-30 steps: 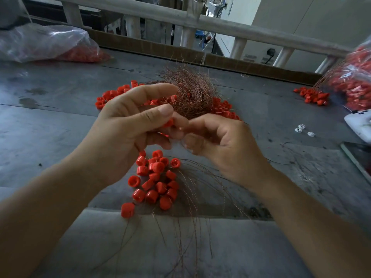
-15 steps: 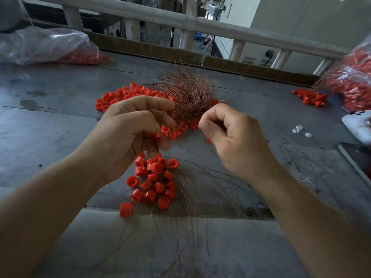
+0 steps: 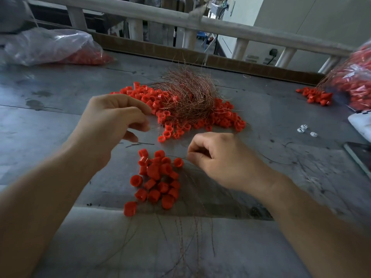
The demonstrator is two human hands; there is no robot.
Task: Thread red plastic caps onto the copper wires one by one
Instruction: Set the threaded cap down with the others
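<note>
Copper wire point(image 3: 176, 156) very thin, hard to see. Right hand point(image 3: 220, 159) pinches it, mid frame, red cap point(image 3: 178, 162) just beside fingertips. Left hand point(image 3: 112, 125) curled; cannot tell if holding anything. Cap pile point(image 3: 158, 181) below.

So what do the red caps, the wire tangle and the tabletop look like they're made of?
Red caps: moulded plastic, likely; uniform colour, smooth with soft sheen. Wire tangle: bare copper, apparently; reddish-brown metallic glint, hair-thin strands. Tabletop: possibly sheet metal or painted board; dull grey, stained and scuffed, so uncertain.
</note>
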